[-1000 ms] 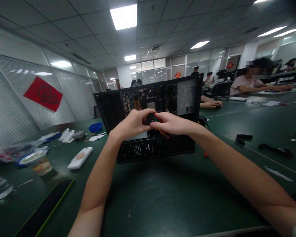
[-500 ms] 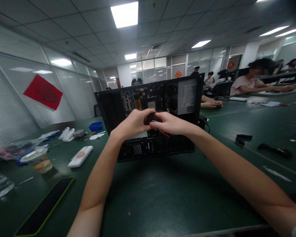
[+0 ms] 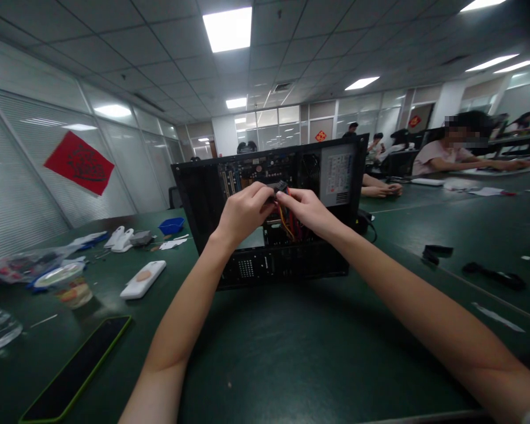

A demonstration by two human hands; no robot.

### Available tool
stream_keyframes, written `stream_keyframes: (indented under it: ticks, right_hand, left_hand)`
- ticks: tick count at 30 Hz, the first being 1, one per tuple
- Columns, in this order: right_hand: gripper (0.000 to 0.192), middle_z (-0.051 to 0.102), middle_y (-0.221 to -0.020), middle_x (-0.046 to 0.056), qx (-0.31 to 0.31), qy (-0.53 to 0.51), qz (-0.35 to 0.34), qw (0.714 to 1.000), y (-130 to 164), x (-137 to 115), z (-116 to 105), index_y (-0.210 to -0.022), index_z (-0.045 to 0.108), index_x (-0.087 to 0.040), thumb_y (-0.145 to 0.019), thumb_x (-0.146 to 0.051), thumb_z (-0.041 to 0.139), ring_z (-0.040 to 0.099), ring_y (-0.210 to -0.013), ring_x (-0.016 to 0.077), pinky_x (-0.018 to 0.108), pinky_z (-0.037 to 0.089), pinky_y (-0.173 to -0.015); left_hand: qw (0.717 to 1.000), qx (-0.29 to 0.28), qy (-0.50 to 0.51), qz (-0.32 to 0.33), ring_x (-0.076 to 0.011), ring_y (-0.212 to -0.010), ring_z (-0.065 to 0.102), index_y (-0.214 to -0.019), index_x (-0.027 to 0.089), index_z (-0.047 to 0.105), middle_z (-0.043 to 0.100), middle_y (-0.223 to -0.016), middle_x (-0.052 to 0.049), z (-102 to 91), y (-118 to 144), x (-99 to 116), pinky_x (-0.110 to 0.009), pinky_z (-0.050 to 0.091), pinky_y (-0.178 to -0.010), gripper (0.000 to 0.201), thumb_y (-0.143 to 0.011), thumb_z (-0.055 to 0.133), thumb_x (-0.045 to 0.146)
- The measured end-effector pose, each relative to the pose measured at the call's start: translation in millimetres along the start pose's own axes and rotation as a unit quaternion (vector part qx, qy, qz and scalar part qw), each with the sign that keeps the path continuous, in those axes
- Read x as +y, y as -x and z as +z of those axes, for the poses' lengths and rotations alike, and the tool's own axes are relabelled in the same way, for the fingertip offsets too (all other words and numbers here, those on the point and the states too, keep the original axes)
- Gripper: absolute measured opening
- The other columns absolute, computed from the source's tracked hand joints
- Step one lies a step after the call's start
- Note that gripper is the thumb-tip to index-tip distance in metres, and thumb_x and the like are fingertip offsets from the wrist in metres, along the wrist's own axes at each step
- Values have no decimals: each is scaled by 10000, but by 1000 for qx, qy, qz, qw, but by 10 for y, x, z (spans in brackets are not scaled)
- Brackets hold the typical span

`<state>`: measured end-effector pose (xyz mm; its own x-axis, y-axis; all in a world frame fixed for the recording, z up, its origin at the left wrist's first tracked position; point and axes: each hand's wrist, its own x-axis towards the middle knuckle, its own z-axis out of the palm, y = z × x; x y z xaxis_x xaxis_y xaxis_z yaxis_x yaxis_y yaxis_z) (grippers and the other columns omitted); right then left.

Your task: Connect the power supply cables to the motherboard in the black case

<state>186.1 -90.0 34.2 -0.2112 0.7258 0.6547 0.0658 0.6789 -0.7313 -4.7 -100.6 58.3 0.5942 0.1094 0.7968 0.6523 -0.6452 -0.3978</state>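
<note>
A: Hands?
B: Left hand (image 3: 242,213) and right hand (image 3: 310,210) both pinch a black cable connector (image 3: 281,186), in front of the open PC case (image 3: 287,266), coloured wires (image 3: 285,222) hanging below it
A: Risk?
B: Pulling hard could strain wires or tip the case, I reckon
A: Labels?
B: Power supply sticker (image 3: 338,172), case's upper right, too small to read
</note>
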Motion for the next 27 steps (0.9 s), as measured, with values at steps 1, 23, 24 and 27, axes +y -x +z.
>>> stream_keyframes:
  ticks: [1,23,24,27]
  right_hand:
    - [543,626,-723,17,-4,-7,15,1000,-8,34,-12,-795,638,-171,-880,-704,584,572,-669,157,283,487,-621]
    - [274,727,-1188,191,-164,574,69,799,-64,865,-202,-1153,721,-118,-951,-155,539,689,-1123,288,313,494,-911]
    - [267,731,-1170,194,-162,574,70,799,-56,854,-192,-1138,727,-116,-946,-158,546,695,-1110,295,317,497,-896]
    - [279,725,-1201,195,-161,573,71,800,-35,797,-166,-1141,731,-117,-937,-160,547,698,-1110,305,318,502,-871]
  left_hand:
    - [1000,14,2,0,-180,-936,698,-1027,152,658,707,-1036,-78,26,13,-25,-267,558,-790,81,-977,603,185]
    - [940,-246,137,-191,-247,-1050,736,-1074,181,817,798,-1069,-90,993,434,-322,-317,540,-946,198,-922,689,182]
    - [942,-250,135,-178,-249,-1065,732,-1089,178,814,795,-1088,-95,1016,431,-318,-318,536,-951,210,-929,676,181]
    - [937,-302,106,-139,-270,-1049,733,-1100,169,815,790,-1084,-123,1058,392,-330,-336,543,-930,233,-919,669,161]
